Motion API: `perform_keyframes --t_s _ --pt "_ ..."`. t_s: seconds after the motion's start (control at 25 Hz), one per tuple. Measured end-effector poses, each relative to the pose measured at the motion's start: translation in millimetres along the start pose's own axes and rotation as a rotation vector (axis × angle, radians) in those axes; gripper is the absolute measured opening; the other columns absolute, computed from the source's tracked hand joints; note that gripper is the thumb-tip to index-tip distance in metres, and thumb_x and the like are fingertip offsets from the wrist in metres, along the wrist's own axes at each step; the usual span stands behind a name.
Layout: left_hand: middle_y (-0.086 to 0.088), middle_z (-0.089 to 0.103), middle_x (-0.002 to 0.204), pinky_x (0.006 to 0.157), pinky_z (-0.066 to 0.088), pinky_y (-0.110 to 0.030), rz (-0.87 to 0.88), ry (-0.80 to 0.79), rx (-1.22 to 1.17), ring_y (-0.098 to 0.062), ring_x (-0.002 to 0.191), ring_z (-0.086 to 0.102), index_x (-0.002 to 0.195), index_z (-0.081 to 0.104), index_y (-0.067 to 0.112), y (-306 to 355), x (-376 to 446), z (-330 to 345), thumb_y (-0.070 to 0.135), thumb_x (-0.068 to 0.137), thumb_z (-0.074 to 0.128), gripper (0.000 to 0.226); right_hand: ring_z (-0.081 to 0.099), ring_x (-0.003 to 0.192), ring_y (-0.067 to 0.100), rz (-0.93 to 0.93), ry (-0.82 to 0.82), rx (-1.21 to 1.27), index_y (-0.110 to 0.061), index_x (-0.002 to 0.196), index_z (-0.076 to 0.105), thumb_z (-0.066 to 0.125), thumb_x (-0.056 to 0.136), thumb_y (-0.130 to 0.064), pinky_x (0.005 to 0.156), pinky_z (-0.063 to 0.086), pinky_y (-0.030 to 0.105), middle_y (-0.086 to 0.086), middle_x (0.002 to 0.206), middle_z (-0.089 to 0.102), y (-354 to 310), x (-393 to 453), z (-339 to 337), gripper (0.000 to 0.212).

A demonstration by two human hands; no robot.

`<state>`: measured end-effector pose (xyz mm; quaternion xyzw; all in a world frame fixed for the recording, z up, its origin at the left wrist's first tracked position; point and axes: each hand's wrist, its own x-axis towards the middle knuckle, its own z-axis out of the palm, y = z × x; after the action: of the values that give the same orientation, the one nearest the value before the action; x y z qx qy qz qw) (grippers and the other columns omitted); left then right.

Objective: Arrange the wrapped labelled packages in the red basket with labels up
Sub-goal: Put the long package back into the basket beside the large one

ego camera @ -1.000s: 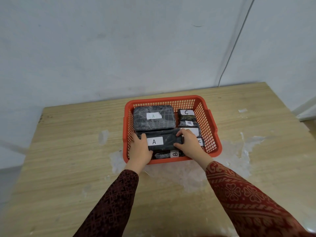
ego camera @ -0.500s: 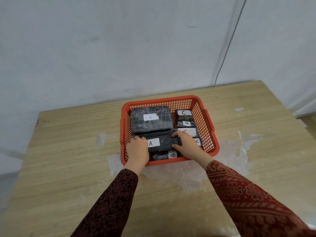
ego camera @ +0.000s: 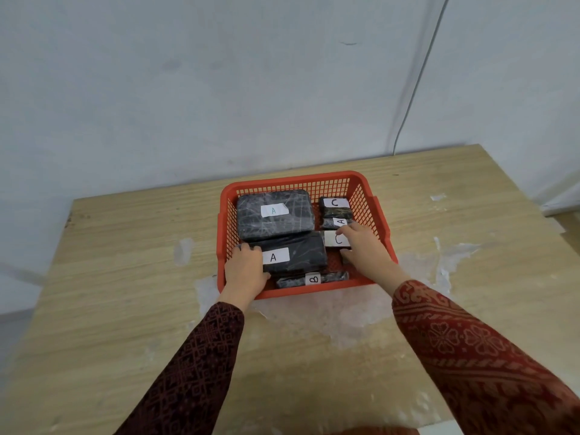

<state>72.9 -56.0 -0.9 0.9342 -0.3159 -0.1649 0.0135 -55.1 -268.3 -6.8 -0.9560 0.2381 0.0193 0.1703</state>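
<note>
A red mesh basket (ego camera: pixel 370 196) sits on the wooden table and holds several black wrapped packages with white labels facing up. A large package marked A (ego camera: pixel 274 215) fills the back left. In front of it lies another large A package (ego camera: pixel 295 252); my left hand (ego camera: pixel 246 273) grips its left end. Along the right side lie a small C package (ego camera: pixel 334 204), a small A package (ego camera: pixel 337 221) and a second C package (ego camera: pixel 335 239). My right hand (ego camera: pixel 364 249) is curled around that second C package. A thin B package (ego camera: pixel 312 279) lies against the front wall.
The wooden table (ego camera: pixel 125 277) has pale worn patches in front of and to the right of the basket. A grey wall rises just behind the table, with a thin cable (ego camera: pixel 417 80) running down it. The table's right edge is near.
My right hand has left the right end of the front A package and moved right onto the small C package. The left hand stays on the A package.
</note>
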Motion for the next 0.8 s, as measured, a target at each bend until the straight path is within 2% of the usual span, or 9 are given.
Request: perform_keyframes --t_s 0.08,0.16,0.24,0.36,0.48,0.56,0.8 --pt "-0.010 0.048 0.136 0.095 0.046 -0.040 0.096 0.037 -0.017 -0.029 0.129 0.041 0.132 0.046 0.014 -1 -2 1 0.025 0.084 0.067 0.053 0.043 0.123 0.027 -0.118 -0.137 -0.133 -0.015 0.131 0.050 0.066 0.083 -0.011 0.102 0.041 0.039 0.007 0.132 0.050 10 5 -4 0.050" --pt "-0.009 0.049 0.140 0.099 0.045 -0.040 0.174 0.019 -0.066 -0.029 0.129 0.043 0.137 0.046 0.017 -3 -2 1 0.015 0.085 0.065 0.055 0.042 0.123 0.028 -0.177 -0.199 -0.229 -0.015 0.129 0.049 0.065 0.085 -0.016 0.096 0.047 0.042 0.008 0.130 0.049 11 8 -3 0.047" --pt "-0.010 0.051 0.137 0.098 0.047 -0.042 0.185 -0.004 -0.070 -0.030 0.126 0.047 0.137 0.047 0.017 -3 -1 0 0.011 0.086 0.063 0.054 0.044 0.121 0.030 -0.181 -0.163 -0.290 -0.011 0.124 0.047 0.063 0.087 -0.020 0.088 0.051 0.043 0.010 0.124 0.050 10 11 0 0.041" --pt "-0.011 0.055 0.129 0.090 0.049 -0.040 0.155 0.015 -0.068 -0.030 0.120 0.051 0.134 0.050 0.016 -2 -2 1 0.012 0.087 0.062 0.048 0.047 0.119 0.033 -0.116 -0.142 -0.334 -0.011 0.128 0.040 0.062 0.088 -0.026 0.081 0.055 0.044 0.014 0.124 0.051 5 15 5 0.049" --pt "-0.010 0.055 0.128 0.089 0.048 -0.039 0.137 0.019 -0.079 -0.029 0.120 0.051 0.132 0.051 0.016 -1 -1 2 0.013 0.087 0.063 0.047 0.050 0.113 0.035 -0.131 -0.106 -0.457 -0.013 0.132 0.036 0.055 0.091 -0.013 0.073 0.055 0.040 0.017 0.123 0.049 -4 20 7 0.045" --pt "-0.010 0.055 0.129 0.090 0.048 -0.039 0.139 0.019 -0.081 -0.030 0.121 0.051 0.131 0.052 0.016 -2 0 3 0.013 0.087 0.063 0.046 0.051 0.110 0.034 -0.121 -0.082 -0.489 -0.013 0.133 0.037 0.050 0.092 -0.006 0.073 0.054 0.038 0.016 0.122 0.050 -9 21 9 0.043" --pt "-0.010 0.054 0.126 0.088 0.048 -0.038 0.119 0.018 -0.074 -0.029 0.119 0.051 0.127 0.053 0.014 0 2 3 0.013 0.086 0.064 0.042 0.049 0.112 0.036 -0.117 -0.111 -0.429 -0.015 0.133 0.038 0.048 0.092 -0.004 0.077 0.053 0.040 0.017 0.124 0.048 -9 26 3 0.043"
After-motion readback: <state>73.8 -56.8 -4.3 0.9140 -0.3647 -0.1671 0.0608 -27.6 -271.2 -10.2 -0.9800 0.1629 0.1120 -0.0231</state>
